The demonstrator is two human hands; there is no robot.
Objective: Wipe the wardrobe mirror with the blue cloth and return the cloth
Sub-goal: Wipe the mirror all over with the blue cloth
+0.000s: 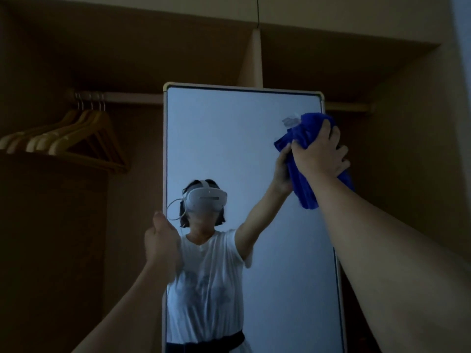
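Several wooden hangers [68,135] hang on a rail [119,98] at far left, inside a dim brown wardrobe [51,225]. Left hand [160,240] rests at the mirror's [229,138] left frame edge; fingers hidden behind it, so its grip cannot be told. Mirror stands upright at centre, pale frame, reflecting a person in a white shirt and headset. Right hand [321,154], raised, grip clenched around the bunched blue cloth [303,179], pressed against the glass near the upper right corner.

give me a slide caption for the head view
Right hand presses the bunched blue cloth to the mirror's upper right corner while the left hand grips its left edge.
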